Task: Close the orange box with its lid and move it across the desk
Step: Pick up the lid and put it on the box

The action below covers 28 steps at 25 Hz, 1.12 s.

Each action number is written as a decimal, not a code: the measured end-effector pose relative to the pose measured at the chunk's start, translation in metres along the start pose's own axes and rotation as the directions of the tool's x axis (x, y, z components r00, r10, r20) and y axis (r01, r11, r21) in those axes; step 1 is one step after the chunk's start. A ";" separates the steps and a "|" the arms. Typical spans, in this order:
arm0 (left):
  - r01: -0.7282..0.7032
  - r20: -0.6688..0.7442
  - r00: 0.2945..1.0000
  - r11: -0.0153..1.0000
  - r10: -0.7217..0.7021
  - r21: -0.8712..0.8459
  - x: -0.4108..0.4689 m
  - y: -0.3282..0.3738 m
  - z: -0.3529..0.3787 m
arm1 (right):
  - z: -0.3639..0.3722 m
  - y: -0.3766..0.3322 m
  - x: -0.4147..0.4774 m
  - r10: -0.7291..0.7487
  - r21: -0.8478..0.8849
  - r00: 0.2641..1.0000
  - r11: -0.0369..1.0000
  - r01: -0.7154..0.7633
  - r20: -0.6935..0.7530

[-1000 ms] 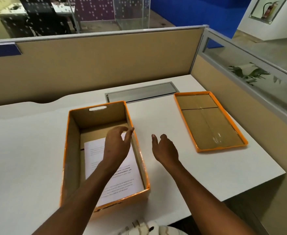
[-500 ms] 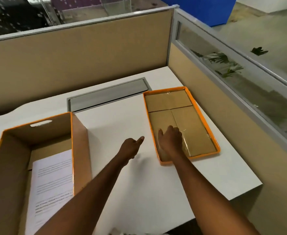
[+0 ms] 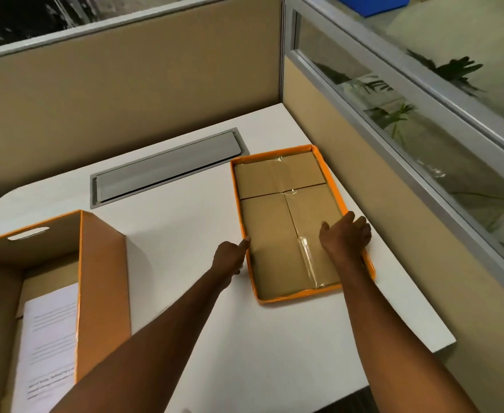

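Orange box (image 3: 101,281) open at desk's left, printed sheet (image 3: 48,347) lying inside. Lid (image 3: 277,242) upside down on white desk (image 3: 185,293) to the right, near the partition (image 3: 379,189). Left hand (image 3: 230,257) at lid's left rim, fingers loose. Right hand (image 3: 346,236) spread over its right rim, not gripping. Grey cable hatch (image 3: 167,168) behind.

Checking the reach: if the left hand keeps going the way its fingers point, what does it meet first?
The left hand would first meet the left rim of the orange lid; its fingertip looks nearly touching already.
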<state>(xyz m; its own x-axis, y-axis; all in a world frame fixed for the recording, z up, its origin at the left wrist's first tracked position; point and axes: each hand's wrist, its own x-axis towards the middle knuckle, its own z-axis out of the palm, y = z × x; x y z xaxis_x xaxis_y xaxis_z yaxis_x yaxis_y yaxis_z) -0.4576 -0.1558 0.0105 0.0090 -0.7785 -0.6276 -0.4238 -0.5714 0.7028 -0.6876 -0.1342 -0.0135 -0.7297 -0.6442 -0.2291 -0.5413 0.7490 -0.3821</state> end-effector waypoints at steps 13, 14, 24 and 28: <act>-0.070 -0.125 0.990 0.995 0.061 -0.073 -0.017 -0.017 -0.018 | -0.001 -0.012 -0.035 0.035 0.156 0.999 0.987 -0.031 -0.023; -0.088 -0.157 0.985 0.991 0.072 -0.101 -0.021 -0.017 -0.026 | -0.002 -0.016 -0.042 0.027 0.173 1.000 0.985 -0.024 -0.015; -0.288 -0.403 0.892 0.945 0.205 -0.156 -0.082 -0.017 -0.133 | -0.028 -0.067 -0.132 -0.179 0.388 0.984 0.907 0.164 0.003; -0.313 -0.443 0.876 0.923 0.189 -0.225 -0.117 -0.024 -0.212 | -0.046 -0.094 -0.175 -0.273 0.461 0.957 0.865 0.200 0.099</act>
<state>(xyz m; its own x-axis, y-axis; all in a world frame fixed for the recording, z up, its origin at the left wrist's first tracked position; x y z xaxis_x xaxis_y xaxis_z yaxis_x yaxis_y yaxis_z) -0.2566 -0.1066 0.1382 0.3291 -0.9053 -0.2686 -0.1901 -0.3421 0.9202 -0.5278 -0.0845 0.1035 -0.5090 -0.8365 -0.2031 -0.4214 0.4478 -0.7886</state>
